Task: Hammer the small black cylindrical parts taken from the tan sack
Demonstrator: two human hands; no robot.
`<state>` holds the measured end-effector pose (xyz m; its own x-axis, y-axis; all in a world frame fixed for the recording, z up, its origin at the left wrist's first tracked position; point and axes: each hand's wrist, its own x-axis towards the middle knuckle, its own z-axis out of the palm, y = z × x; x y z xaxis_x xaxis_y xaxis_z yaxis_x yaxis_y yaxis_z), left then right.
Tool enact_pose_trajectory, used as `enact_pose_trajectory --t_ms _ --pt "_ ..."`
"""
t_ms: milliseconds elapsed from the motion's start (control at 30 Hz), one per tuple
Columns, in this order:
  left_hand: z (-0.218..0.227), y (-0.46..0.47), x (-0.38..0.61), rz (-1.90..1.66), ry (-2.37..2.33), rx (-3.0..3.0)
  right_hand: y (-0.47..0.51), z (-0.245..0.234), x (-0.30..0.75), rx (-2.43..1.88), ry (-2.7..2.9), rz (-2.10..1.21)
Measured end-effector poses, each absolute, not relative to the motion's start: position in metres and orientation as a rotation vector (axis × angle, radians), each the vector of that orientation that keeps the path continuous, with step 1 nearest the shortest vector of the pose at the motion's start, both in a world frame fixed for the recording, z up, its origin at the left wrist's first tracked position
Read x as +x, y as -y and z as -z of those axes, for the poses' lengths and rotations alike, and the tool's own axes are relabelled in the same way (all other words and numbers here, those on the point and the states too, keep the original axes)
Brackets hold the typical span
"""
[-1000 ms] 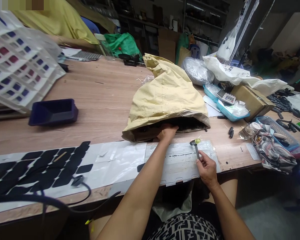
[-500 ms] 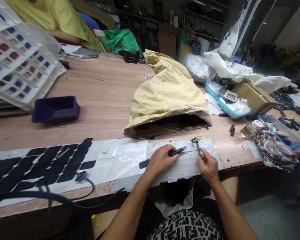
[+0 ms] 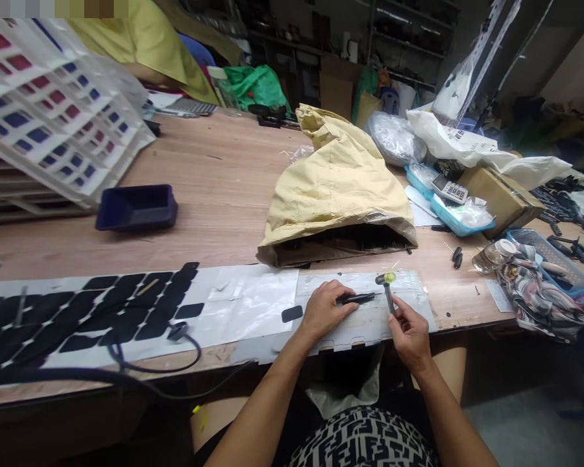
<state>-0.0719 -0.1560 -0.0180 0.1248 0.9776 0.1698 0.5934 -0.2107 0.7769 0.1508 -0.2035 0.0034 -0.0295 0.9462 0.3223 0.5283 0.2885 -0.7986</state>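
My left hand (image 3: pixel 327 307) is closed on a slim black pen-like piece (image 3: pixel 360 298), which lies low over the grey-white board (image 3: pixel 316 340) at the table's front edge. A thin pin-like tip points right from that piece. In my right hand (image 3: pixel 411 332) is a small hammer (image 3: pixel 388 295), gripped by its dark handle. Its head, with a yellow-green face on one side, is up and just right of the black piece, not touching it. Behind both hands a yellow sack (image 3: pixel 340 181) lies with its dark mouth facing me; black pieces show dimly inside.
White sheet with black rounded pads (image 3: pixel 121 305) and a black cable (image 3: pixel 150 383) lie left. Further back are a purple tray (image 3: pixel 137 209) and a white crate (image 3: pixel 63 123). A jar (image 3: pixel 491 256), blue baskets (image 3: pixel 467 224) and a patterned cloth (image 3: pixel 535 292) stand right. Across the table sits a person in yellow.
The black piece has come down from a tilted pose to lie nearly flat over the board. My right hand still holds the hammer upright. The whole view has shifted slightly.
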Motion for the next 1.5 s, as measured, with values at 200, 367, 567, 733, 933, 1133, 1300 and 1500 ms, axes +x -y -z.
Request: enact_pose_trajectory --t_ms 200,367,567,733,933,1133,1300,1500 --pt "0.018 0.155 -0.071 -0.924 -1.523 1.827 0.220 -0.021 0.134 -1.210 1.856 -0.581" --pt "0.016 0.156 -0.070 -0.917 -1.529 1.828 0.221 -0.022 0.125 -1.117 1.974 -0.465" --pt "0.014 0.155 -0.070 -0.918 -1.528 1.813 0.220 -0.021 0.128 -1.161 1.966 -0.451" --pt "0.016 0.154 -0.070 -0.921 -1.537 1.821 0.222 -0.023 0.133 -1.175 1.946 -0.432" --pt "0.017 0.155 -0.068 -0.929 -1.537 1.821 0.219 -0.014 0.139 -1.226 1.902 -0.518" --pt "0.013 0.157 -0.077 -0.907 -1.445 1.859 0.195 -0.007 0.156 -1.364 1.609 -0.668" --pt "0.001 0.165 -0.092 -0.811 -0.878 1.963 0.180 0.003 0.163 -1.430 1.396 -0.786" --pt "-0.002 0.191 -0.087 -0.634 -0.834 2.078 0.182 0.003 0.160 -1.472 1.530 -0.736"
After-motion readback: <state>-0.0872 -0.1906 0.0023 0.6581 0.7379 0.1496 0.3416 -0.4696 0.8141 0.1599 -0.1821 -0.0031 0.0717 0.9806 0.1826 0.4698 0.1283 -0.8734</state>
